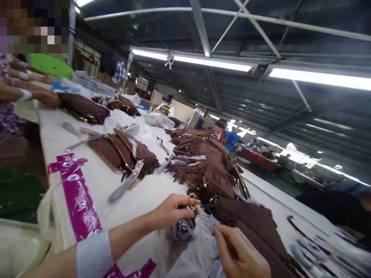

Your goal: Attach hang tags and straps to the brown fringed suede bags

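Note:
Between the thumb and fingers of my left hand (pixel 171 210) is a gold metal ring (pixel 192 200). Just below it, a dark strap with shiny metal parts (pixel 184 227) lies bunched over clear plastic wrap (pixel 185 258). My right hand (pixel 242 251) is closed in a pinch beside the plastic. What its fingertips hold, if anything, I cannot make out. A brown fringed bag (pixel 249 216) lies right behind my right hand. More brown fringed bags (pixel 199 166) are heaped beyond both hands, with gold zips and hardware.
Brown bags with gold zips (pixel 116 150) and a wrapped strap (pixel 126 183) lie on the white table (pixel 156 197). Purple printed tape (pixel 79 197) runs along its left side. At the left, a co-worker's hand (pixel 48 96) touches another bag (pixel 82 108). Wrapped straps (pixel 311 251) lie far right.

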A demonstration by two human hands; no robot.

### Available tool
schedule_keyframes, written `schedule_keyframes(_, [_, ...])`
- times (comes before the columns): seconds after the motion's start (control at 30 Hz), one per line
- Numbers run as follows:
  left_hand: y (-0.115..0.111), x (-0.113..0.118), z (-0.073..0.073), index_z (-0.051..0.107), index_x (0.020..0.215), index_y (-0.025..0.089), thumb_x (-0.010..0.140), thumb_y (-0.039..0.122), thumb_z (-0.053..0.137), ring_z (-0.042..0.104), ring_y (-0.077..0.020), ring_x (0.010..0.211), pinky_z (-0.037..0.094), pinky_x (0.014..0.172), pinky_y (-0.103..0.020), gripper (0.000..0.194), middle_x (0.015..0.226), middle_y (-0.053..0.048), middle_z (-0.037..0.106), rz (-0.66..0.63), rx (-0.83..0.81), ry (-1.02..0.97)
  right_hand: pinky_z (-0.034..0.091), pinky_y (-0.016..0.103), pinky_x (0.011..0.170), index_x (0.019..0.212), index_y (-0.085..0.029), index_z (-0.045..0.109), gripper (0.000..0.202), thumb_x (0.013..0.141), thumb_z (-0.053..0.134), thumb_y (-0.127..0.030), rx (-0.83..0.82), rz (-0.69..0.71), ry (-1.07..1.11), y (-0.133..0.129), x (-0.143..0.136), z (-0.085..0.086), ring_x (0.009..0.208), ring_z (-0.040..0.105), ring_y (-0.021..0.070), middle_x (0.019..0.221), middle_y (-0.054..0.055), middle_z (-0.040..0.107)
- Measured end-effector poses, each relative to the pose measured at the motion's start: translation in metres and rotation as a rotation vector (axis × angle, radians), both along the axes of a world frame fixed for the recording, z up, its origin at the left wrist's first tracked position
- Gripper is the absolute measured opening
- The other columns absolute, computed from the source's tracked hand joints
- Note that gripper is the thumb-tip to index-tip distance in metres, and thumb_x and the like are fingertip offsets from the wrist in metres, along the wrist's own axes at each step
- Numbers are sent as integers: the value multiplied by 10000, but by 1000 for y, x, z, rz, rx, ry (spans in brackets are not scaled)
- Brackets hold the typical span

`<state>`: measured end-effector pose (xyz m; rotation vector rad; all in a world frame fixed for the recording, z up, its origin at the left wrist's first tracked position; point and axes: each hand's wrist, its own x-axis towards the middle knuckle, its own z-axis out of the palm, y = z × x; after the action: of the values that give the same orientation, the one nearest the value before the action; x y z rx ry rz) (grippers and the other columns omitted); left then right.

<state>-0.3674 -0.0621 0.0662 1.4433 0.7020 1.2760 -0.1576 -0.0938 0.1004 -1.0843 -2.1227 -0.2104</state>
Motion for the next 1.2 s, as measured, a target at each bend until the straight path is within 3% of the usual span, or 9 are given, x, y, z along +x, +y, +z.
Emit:
schedule_keyframes(0.37, [2,5,0,653,1070,111,676,255,709,629,-192,879,461,820,-303,423,985,-92,713,-7,-74,-45,406,211,573,779,-227,628,220,939,478,-245,15,92,-14,11,-2,-12,590,614,124,666,-15,621])
schedule_keyframes(0.5, [1,6,2,587,883,147,662,223,718,628,-169,838,463,752,-255,268,900,-55,712,-30,-60,-70,379,234,580,734,-214,621,266,929,440,-214,-19,58,64,7,-14,-12,595,597,135,663,0,616])
schedule_keyframes(0.7, [5,3,2,642,727,153,727,308,704,594,-147,706,485,674,-224,166,715,-3,648,85,129,180,351,245,593,702,-205,617,202,849,505,-124,-91,0,86,2,-33,-13,655,608,132,689,-3,640])
schedule_keyframes(0.9, [14,-1,-10,747,837,193,706,384,718,671,-230,860,545,808,-291,234,891,-48,736,212,202,296,336,246,579,693,-205,614,154,794,557,-104,-78,-29,108,8,-35,-18,663,616,125,696,-10,663])
schedule_keyframes(1.07, [6,-1,2,754,848,200,841,384,570,687,-203,819,549,751,-250,260,846,-33,739,162,276,421,321,261,572,652,-208,586,191,801,527,-104,-70,-6,167,9,-34,-22,621,591,131,656,-7,635])
schedule_keyframes(1.2, [2,-3,8,727,765,204,862,397,534,685,-180,735,545,683,-210,290,776,-16,729,273,418,506,360,248,590,756,-218,635,143,805,533,-130,-101,25,246,6,-33,-17,671,602,140,729,4,639])
